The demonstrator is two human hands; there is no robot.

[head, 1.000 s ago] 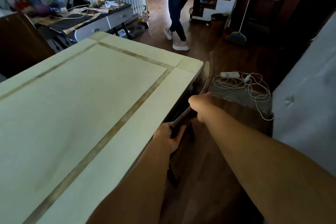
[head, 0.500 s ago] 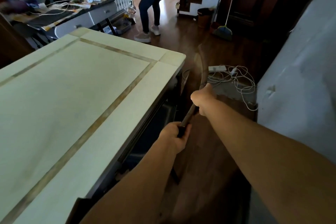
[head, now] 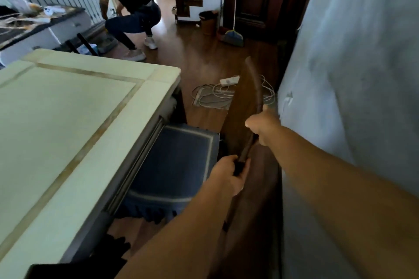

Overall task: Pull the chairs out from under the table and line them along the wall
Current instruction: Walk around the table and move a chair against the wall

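A dark wooden chair (head: 243, 106) with a blue cushioned seat (head: 174, 163) stands partly out from under the cream table (head: 68, 124). Its curved backrest rises between the table and the white wall (head: 353, 88) on the right. My left hand (head: 226, 176) grips the near end of the backrest's top rail. My right hand (head: 263, 125) grips the same rail farther along. About half of the seat shows; its left part is hidden under the table edge.
A white power strip with tangled cables (head: 226, 93) lies on the wood floor beyond the chair. A person (head: 133, 11) crouches by a cluttered desk (head: 43, 27) at the back left. A broom (head: 233, 36) and bin (head: 207, 21) stand near a dark door.
The chair has slid out from under the table toward the wall, baring its blue seat. Both hands moved right with the backrest. The person at the back has crouched down.
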